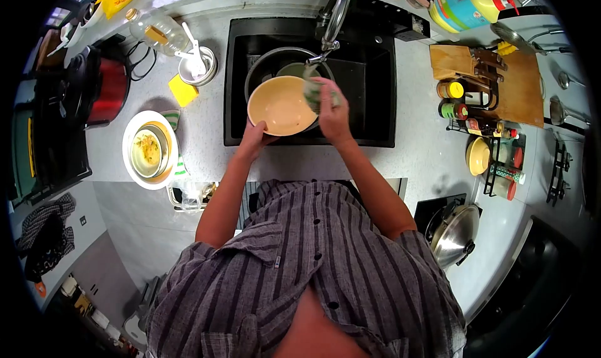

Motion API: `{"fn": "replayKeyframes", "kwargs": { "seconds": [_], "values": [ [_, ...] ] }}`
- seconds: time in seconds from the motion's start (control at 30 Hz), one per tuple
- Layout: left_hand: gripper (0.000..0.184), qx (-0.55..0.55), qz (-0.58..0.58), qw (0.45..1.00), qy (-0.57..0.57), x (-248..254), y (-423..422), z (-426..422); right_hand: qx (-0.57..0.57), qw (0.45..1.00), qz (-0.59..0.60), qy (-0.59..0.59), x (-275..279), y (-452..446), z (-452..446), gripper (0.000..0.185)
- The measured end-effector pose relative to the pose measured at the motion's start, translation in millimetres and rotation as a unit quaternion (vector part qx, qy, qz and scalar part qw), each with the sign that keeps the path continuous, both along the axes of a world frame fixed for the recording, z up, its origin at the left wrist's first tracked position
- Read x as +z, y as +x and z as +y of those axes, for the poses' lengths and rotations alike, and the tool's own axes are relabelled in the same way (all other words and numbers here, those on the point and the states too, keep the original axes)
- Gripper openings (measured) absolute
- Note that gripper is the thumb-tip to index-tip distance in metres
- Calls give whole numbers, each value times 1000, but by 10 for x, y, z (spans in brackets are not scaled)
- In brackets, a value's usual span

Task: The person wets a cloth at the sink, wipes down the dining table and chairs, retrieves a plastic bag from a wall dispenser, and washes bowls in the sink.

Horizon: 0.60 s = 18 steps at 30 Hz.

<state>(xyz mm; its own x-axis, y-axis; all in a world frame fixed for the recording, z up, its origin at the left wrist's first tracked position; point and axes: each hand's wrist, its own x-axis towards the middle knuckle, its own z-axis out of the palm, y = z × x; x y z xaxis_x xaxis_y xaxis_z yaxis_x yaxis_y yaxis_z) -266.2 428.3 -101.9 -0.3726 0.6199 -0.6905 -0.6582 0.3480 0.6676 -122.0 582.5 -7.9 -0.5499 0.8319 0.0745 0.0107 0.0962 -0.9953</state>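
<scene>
My left hand (253,139) grips the near rim of a peach-coloured bowl (282,106), its thumb over the inside edge. The bowl is tilted over the black sink (235,64), its inside facing up. In my right hand (333,111) is a green and white cloth (312,90), slightly blurred, at the bowl's right edge. Just above that hand is the spout of the tap (330,45). Behind the peach bowl, a large round basin (255,71) sits in the sink, partly hidden.
Left on the counter are a white basin (129,161) holding a smaller bowl with food bits, a yellow sponge (183,90), stacked bowls (205,76) and a red pot (107,92). Rightward stand a wooden board (526,86), jars (449,90) and a lidded pan (456,236).
</scene>
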Motion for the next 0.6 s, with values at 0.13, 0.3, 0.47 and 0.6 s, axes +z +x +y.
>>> {"fn": "replayKeyframes", "kwargs": {
  "seconds": [0.13, 0.3, 0.47, 0.6],
  "values": [
    [55, -17, -17, 999, 40, 1, -1, -8, 214, 969, -88, 88, -164, -45, -398, 30],
    [39, -32, -39, 998, 32, -32, -72, 23, 279, 910, -208, 227, -317, 112, -707, 32],
    [38, -10, -87, 995, 39, -285, -35, 55, 460, 841, -285, -2, -186, 119, -217, 32],
    [39, -40, -63, 995, 72, 55, 103, 169, 297, 904, -305, 45, -288, 33, -64, 38]
  ]
}}
